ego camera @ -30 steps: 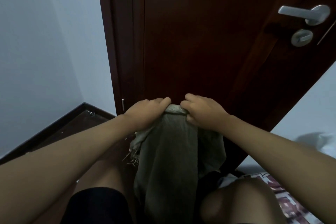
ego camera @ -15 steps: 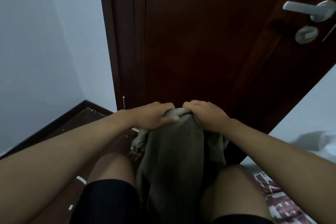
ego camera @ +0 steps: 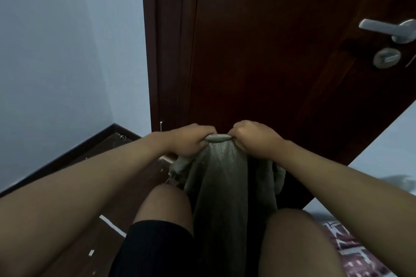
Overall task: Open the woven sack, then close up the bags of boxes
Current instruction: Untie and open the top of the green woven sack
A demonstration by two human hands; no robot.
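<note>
Nearest, two bare knees, the left one (ego camera: 167, 203) above dark shorts (ego camera: 155, 247), the right one (ego camera: 295, 229) beside a patterned cloth (ego camera: 358, 252) at the near right edge. Between the knees, standing upright, the woven sack (ego camera: 222, 186), grey-green, its body running from the bottom of view up to the hands. Frayed, bunched fabric (ego camera: 180, 165) hanging off its left side, loose folds drooping on its right.

Farther on, at the sack's top, both hands side by side and close together. Left hand (ego camera: 191, 139) on the left, fingers curled over and gripping the rolled top edge; right hand (ego camera: 252, 136) on the right, fingers likewise curled tight round the same edge. Between the two fists, a short rolled length of sack rim (ego camera: 217, 137) stretched level and bare. Fingertips tucked under the fabric, out of sight; knuckles uppermost.

On the near left, dark wooden floor (ego camera: 90, 209) with a few pale scraps. Beyond the hands, a dark red-brown door (ego camera: 270, 51), with a metal lever handle (ego camera: 391, 29) and a round lock (ego camera: 386, 57) at far right. At far left, a pale wall (ego camera: 56, 51) with dark skirting (ego camera: 67, 153).
</note>
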